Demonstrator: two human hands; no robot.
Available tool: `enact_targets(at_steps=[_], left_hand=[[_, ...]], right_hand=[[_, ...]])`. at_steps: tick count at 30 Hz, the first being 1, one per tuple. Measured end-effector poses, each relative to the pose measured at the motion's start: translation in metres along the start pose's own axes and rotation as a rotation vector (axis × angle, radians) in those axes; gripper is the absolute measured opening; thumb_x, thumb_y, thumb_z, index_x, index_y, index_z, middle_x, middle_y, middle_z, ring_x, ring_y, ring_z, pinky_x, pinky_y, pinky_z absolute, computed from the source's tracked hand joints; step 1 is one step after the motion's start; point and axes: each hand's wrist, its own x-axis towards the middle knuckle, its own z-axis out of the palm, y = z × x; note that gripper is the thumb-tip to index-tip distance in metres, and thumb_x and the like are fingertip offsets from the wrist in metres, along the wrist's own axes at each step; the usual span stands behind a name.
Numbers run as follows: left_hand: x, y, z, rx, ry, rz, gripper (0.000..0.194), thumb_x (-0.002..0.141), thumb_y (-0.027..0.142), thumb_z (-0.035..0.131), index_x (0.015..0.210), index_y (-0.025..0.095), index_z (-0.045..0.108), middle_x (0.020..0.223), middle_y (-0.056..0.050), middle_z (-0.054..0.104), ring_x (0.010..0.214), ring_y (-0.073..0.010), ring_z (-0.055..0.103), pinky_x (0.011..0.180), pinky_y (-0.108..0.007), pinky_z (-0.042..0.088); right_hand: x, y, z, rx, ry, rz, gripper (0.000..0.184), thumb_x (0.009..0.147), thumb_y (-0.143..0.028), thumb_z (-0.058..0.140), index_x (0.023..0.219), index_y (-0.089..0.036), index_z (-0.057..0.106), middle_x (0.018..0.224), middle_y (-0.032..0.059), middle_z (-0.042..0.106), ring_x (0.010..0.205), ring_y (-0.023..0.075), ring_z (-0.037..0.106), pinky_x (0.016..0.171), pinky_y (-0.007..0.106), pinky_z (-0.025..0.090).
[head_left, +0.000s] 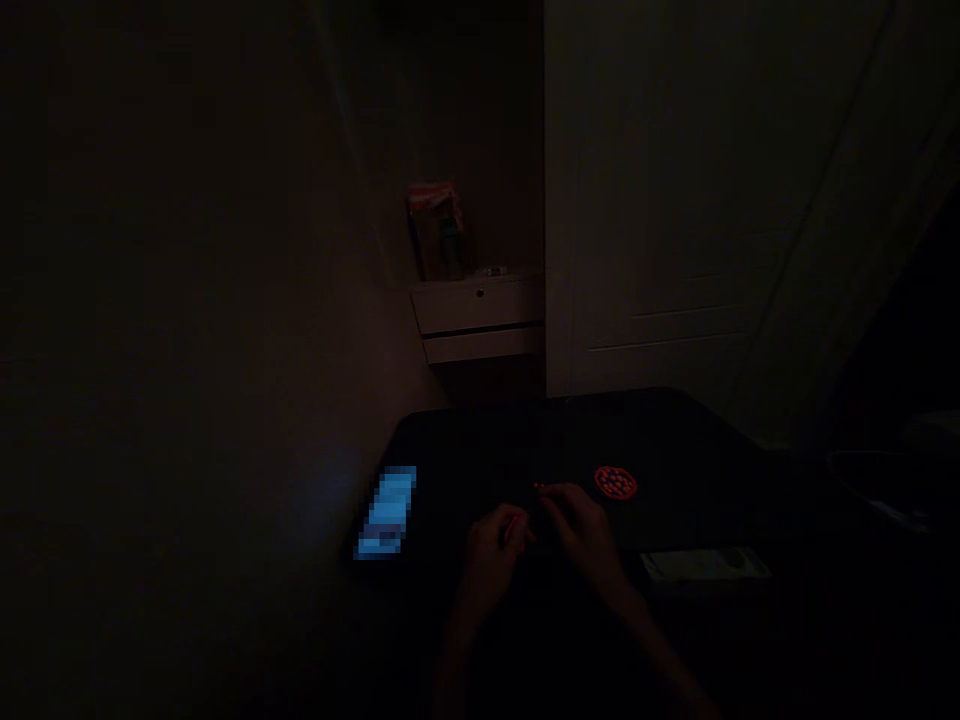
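The room is very dark, so fine detail is lost. My left hand [495, 550] is closed around a small red item [512, 528], mostly hidden by the fingers; its kind does not show. Close beside it, my right hand [581, 525] has thumb and forefinger drawn together over the dark table [480, 450]. Tiny red specks [538, 487] show at those fingertips, too small to name. Just beyond the right hand lies a round red openwork piece [616, 483] with a pattern of pale and dark spots inside its red rim.
A lit, blurred screen [386, 512] lies at the table's left edge. On the near right is a flat pale rectangular object [705, 565]. Behind the table stand a drawer unit [480, 310] with a packet [435, 230] on top, and a pale panelled door [675, 220].
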Motion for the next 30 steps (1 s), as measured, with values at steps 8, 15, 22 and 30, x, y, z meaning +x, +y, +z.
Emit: enact_targets(at_steps=[8,15,22,30], left_hand=[[0.0004,-0.0015,-0.0001,-0.012,0.001,-0.004,0.031,0.098,0.044,0.052,0.093,0.021,0.071,0.078,-0.003,0.077,0.072,-0.0185,0.069,0.067,-0.026,0.048],[-0.0007,-0.0024,0.0001,-0.016,-0.005,0.002,0.030,0.098,0.043,0.052,0.096,0.020,0.071,0.079,-0.003,0.076,0.073,-0.0182,0.069,0.068,-0.026,0.048],[-0.0002,-0.0010,-0.0006,-0.004,-0.003,0.002,0.032,0.098,0.044,0.051,0.095,0.021,0.072,0.079,-0.004,0.077,0.072,-0.0186,0.069,0.068,-0.026,0.048],[0.0003,-0.0025,-0.0004,-0.002,0.007,0.024,0.030,0.099,0.043,0.052,0.093,0.021,0.071,0.077,-0.003,0.077,0.072,-0.0183,0.069,0.068,-0.026,0.048]], right_hand=[[-0.0004,0.0001,0.0004,0.019,0.000,-0.013,0.022,0.099,-0.030,0.053,0.106,-0.024,0.073,0.104,0.0090,0.079,0.097,0.0262,0.075,0.087,0.041,0.059],[-0.0008,-0.0002,0.0000,0.037,-0.022,0.015,0.023,0.099,-0.026,0.052,0.109,-0.024,0.073,0.106,0.0077,0.078,0.098,0.0250,0.074,0.089,0.039,0.058],[-0.0005,-0.0033,-0.0008,0.037,-0.030,0.031,0.025,0.100,-0.029,0.050,0.110,-0.023,0.073,0.103,0.0078,0.078,0.094,0.0244,0.074,0.086,0.037,0.058],[-0.0011,-0.0030,-0.0012,0.039,-0.031,0.052,0.026,0.100,-0.029,0.050,0.111,-0.023,0.073,0.105,0.0076,0.078,0.095,0.0245,0.075,0.087,0.037,0.058]])
